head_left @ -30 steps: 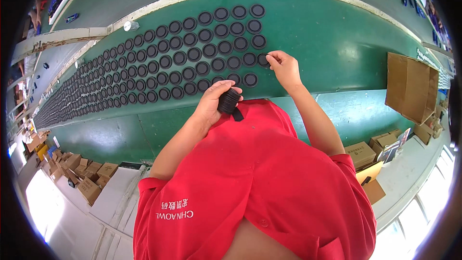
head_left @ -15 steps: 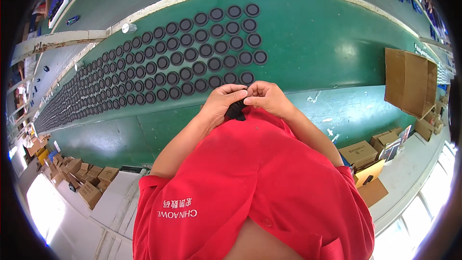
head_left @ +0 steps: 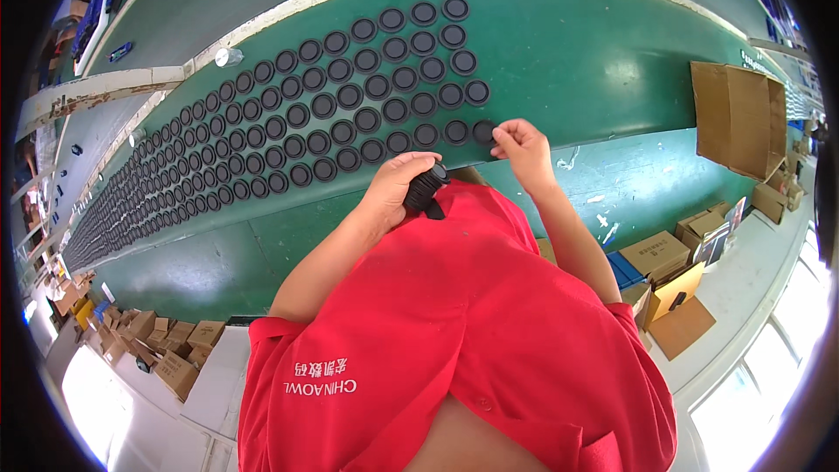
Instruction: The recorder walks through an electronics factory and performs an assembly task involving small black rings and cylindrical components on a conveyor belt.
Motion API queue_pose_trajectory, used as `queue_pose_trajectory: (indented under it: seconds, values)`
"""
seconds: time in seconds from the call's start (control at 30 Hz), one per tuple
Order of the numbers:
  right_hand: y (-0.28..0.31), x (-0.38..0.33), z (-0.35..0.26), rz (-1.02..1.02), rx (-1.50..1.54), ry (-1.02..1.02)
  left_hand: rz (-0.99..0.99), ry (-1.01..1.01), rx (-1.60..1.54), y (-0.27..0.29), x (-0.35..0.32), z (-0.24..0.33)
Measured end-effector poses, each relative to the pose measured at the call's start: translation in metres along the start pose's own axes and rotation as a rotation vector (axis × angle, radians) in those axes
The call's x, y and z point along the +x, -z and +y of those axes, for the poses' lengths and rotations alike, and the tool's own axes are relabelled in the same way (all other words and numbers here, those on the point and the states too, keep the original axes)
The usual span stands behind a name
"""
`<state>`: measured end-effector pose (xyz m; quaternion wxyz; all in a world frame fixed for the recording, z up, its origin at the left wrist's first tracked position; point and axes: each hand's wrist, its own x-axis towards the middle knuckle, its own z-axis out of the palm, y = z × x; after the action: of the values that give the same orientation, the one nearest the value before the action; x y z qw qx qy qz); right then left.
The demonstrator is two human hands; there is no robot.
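My left hand (head_left: 398, 185) is closed around a stack of round black caps (head_left: 426, 187), held close against the red shirt at the table's near edge. Out to the right, my right hand (head_left: 523, 150) pinches the edge of a single black cap (head_left: 484, 132), which lies at the right end of the nearest row. Long rows of matching black caps (head_left: 377, 86) lie flat on the green table (head_left: 594, 61), running away to the left. Thumb and index fingertips of the right hand meet the cap's right side.
An open cardboard box (head_left: 736, 118) stands on the right. More cartons (head_left: 655, 255) sit at the lower right, and others (head_left: 179, 371) at the lower left. A pale metal post (head_left: 105, 92) crosses the far left, near a small clear container (head_left: 229, 57).
My right hand has parted from the left and moved right and outward to the table. One more cap now lies at the nearest row's right end. The left hand keeps its stack.
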<state>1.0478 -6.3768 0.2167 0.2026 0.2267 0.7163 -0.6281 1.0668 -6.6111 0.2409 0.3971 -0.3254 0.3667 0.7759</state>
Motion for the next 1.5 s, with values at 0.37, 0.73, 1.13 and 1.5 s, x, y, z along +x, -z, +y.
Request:
queue_pose_trajectory:
  seconds: [0.37,0.73,1.13,1.5]
  values:
    - [-0.017,0.002,-0.016,0.169,-0.749,0.204,-0.044,0.004,-0.107,0.023,-0.005,0.025]
    - [-0.067,-0.036,-0.075,-0.274,-0.854,0.709,0.030,-0.142,-0.136,-0.018,0.005,0.044]
    - [0.010,0.038,-0.122,-0.090,-0.689,1.066,-0.126,-0.430,-0.464,-0.140,0.032,0.061]
    - [0.102,0.105,-0.108,-0.740,-0.265,0.508,0.058,-0.339,-0.141,-0.161,0.074,0.024]
